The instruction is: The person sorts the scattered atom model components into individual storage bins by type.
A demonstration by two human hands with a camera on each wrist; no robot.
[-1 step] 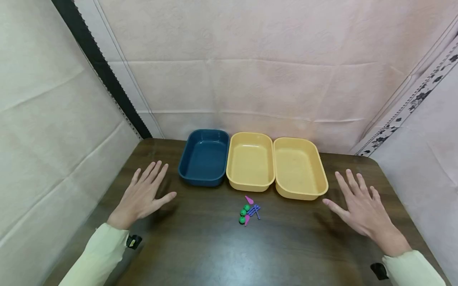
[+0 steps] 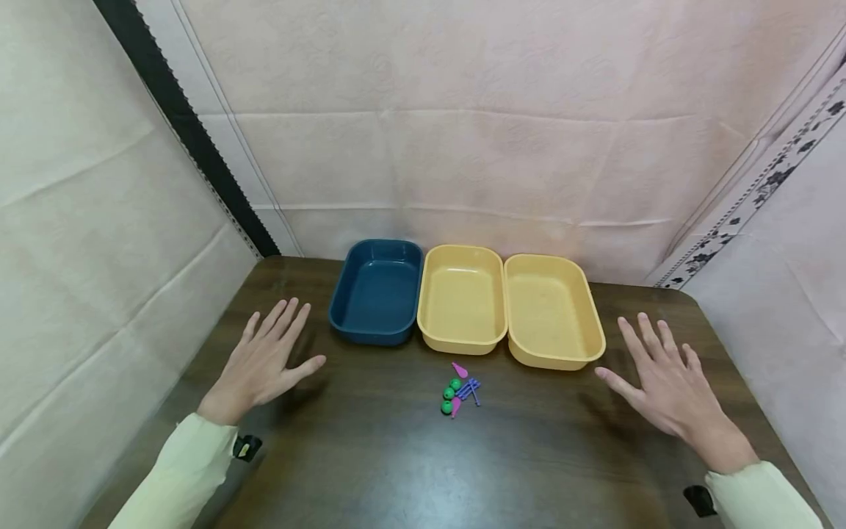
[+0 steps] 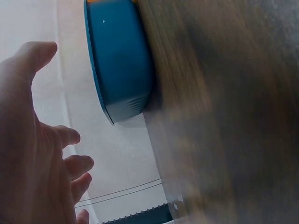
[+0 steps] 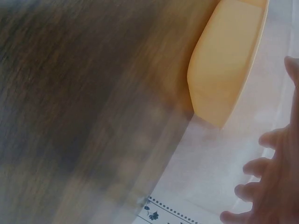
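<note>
Left grip (image 2: 261,371) and right grip (image 2: 674,393) spread and empty, small pieces (image 2: 468,389) laid between

Nothing is held by either grip: fingers are fanned, thumbs are stretched inward, and both appear to be held above the table (image 2: 370,455). The small pieces are gathered just in front of the middle yellow tray (image 2: 463,301), apart from it. The left grip is set to that tray's left, past the blue tray (image 2: 383,294); the right grip is set to its right, past the right yellow tray (image 2: 555,312).

The pieces are thus found inward of both thumbs, and neither grip can be called clearly nearer. Their group is strung out from the middle yellow tray toward the person. Its left side is taken up by green beads (image 2: 449,394), judged handier for the left grip; its right side by blue pieces (image 2: 471,386), judged handier for the right, their lengths laid aslant to the tray's near edge. The far pink piece (image 2: 461,371) is pointed toward that tray, the near pink piece (image 2: 456,405) away from it. In neither wrist view are the pieces shown.
</note>
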